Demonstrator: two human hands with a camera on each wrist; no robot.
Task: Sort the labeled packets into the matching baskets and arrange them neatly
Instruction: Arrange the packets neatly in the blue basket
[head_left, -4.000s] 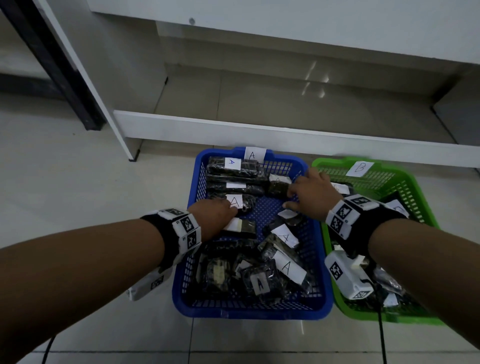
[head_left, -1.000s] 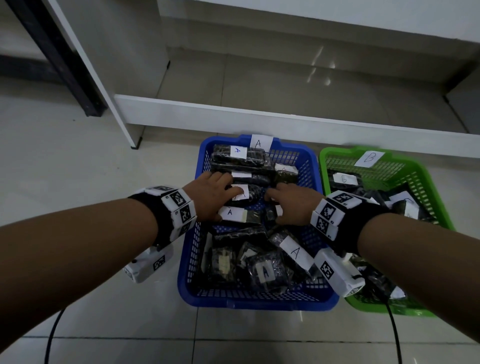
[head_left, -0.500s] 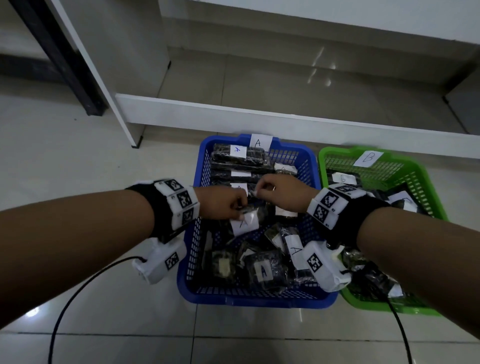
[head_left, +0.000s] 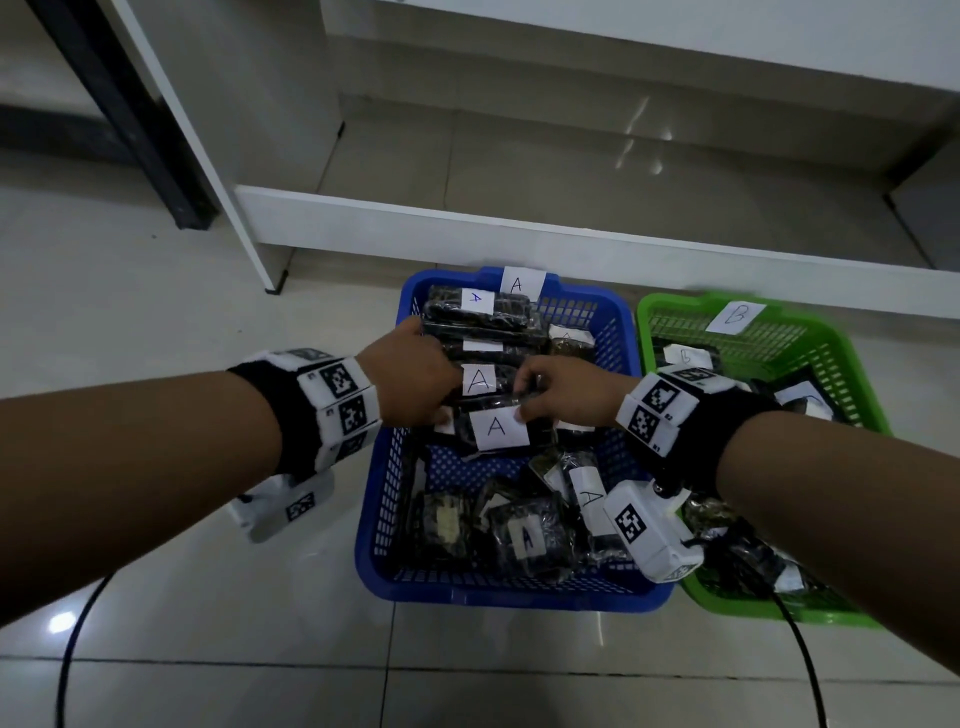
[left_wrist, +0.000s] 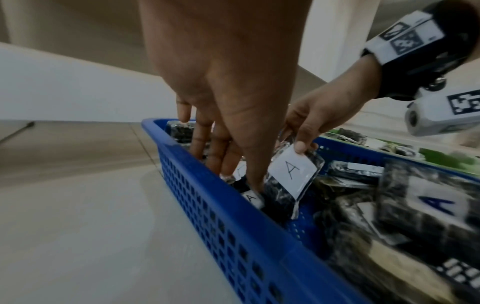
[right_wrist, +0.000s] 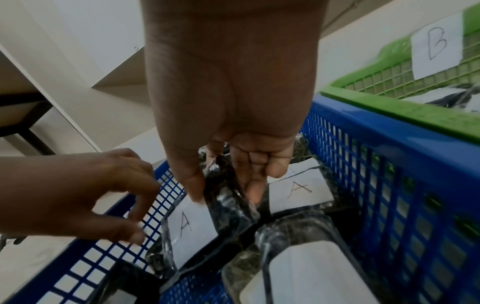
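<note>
A blue basket (head_left: 514, 597) tagged A sits on the floor beside a green basket (head_left: 852, 358) tagged B. Black packets with A labels lie in a row (head_left: 478, 312) at the blue basket's far end, and several loose ones (head_left: 524, 535) fill its near end. My right hand (head_left: 524, 410) pinches the edge of one A packet (head_left: 496, 427) between thumb and fingers, just in front of the row. The right wrist view shows this pinch (right_wrist: 226, 197) on the packet (right_wrist: 189, 228). My left hand (head_left: 415, 379) reaches down by the left wall (left_wrist: 197, 164), its fingers (left_wrist: 223, 164) touching packet ends.
Packets with B labels (head_left: 685, 356) lie in the green basket. A white shelf unit's low board (head_left: 571, 244) runs right behind both baskets, with a black post (head_left: 130, 130) at far left. A black cable (head_left: 72, 649) curves over the tiled floor near me.
Half a second ago both hands held the A packet tilted above the pile. It now lies flatter against the row, and my left hand has shifted to the row's left ends.
</note>
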